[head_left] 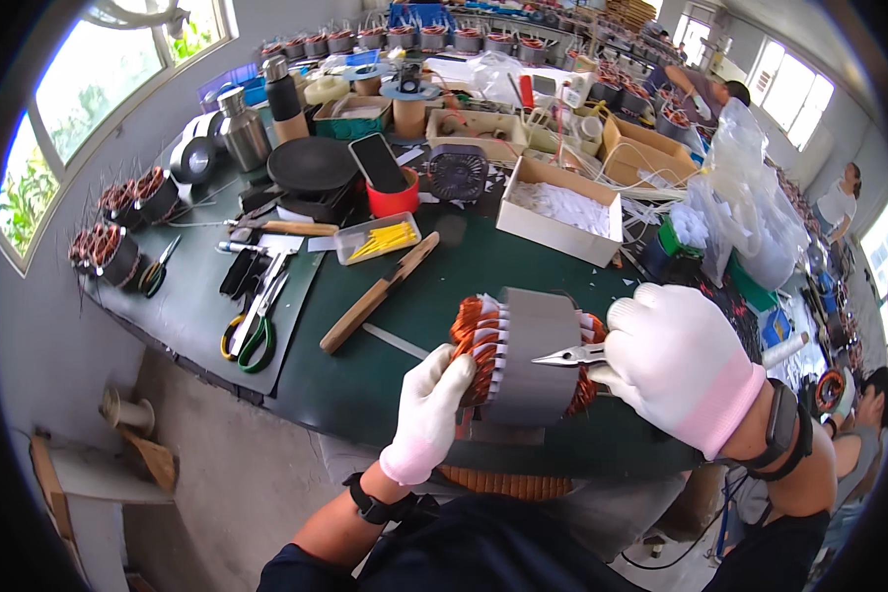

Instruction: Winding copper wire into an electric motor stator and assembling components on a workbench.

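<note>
A motor stator [528,321] lies on its side at the near edge of the table, a grey cylinder with copper windings [481,340] and white insulation strips bulging from its ends. My left hand [427,409], in a white glove with a pink cuff, pinches the left end of the windings. In my gloved right hand [673,360] is a pair of needle-nose pliers [567,356]. Their pointed jaws reach leftward in front of the grey body; whether they touch it I cannot tell. My fingers hide the handles.
A wooden-handled tool [380,293] lies left of the stator, near a tray of yellow pieces [377,238]. Green-handled scissors [259,340] rest further left. Behind stand a box of white slips [559,209], a phone [378,163] and a small fan [457,173]. Other people work at right.
</note>
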Tool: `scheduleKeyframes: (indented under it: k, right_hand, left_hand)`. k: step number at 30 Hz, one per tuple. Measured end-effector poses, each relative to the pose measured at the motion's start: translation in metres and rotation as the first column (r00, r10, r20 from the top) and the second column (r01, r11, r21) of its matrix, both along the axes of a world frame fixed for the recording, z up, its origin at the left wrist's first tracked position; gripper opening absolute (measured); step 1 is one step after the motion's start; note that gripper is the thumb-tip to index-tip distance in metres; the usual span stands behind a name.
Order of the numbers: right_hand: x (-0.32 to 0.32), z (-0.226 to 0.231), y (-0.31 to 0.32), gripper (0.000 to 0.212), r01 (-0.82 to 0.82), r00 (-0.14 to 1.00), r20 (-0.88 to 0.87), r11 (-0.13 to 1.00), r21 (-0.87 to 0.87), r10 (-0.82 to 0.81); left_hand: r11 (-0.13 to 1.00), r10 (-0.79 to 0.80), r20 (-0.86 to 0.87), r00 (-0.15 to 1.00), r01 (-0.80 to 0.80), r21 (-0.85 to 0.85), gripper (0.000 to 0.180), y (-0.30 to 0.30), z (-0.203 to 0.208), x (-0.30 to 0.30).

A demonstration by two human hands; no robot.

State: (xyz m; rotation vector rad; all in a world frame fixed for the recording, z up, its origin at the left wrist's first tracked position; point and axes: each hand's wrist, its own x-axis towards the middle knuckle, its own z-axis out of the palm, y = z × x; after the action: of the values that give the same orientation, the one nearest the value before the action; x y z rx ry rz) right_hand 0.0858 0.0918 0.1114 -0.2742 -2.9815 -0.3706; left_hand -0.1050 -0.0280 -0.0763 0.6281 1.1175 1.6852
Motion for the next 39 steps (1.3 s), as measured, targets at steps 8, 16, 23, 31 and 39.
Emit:
scheduleKeyframes:
  k: [8, 16, 23, 31, 39]
  right_hand:
    - [-0.079, 0.022, -0.038, 0.015, 0.003, 0.92, 0.385, 0.983, 0.182, -0.074]
    - [-0.1, 0.017, -0.048, 0.014, -0.03, 0.863, 0.498, 0.975, 0.222, -0.087]
    - [-0.096, -0.004, -0.026, 0.021, 0.096, 0.836, 0.537, 0.994, 0.054, -0.11]
    - [-0.086, 0.017, -0.02, 0.016, -0.027, 0.916, 0.396, 0.975, 0.221, -0.065]
    - [-0.11, 0.013, -0.041, 0.011, -0.027, 0.826, 0.541, 0.948, 0.317, -0.157]
  left_hand:
    - [0.998, -0.025, 0.117, 0.993, 0.018, 0.063, 0.02, 0.001, 0.006, 0.001]
    - [0.994, -0.007, -0.026, 1.0, 0.01, 0.105, 0.024, 0.002, 0.001, -0.002]
    - [0.993, -0.003, -0.09, 0.996, 0.014, 0.121, 0.023, 0.002, -0.004, -0.005]
    - [0.992, -0.018, -0.127, 0.992, 0.033, 0.118, 0.026, 0.004, -0.014, -0.006]
    - [0.994, -0.031, -0.099, 0.995, 0.041, 0.101, 0.026, 0.004, -0.012, -0.006]
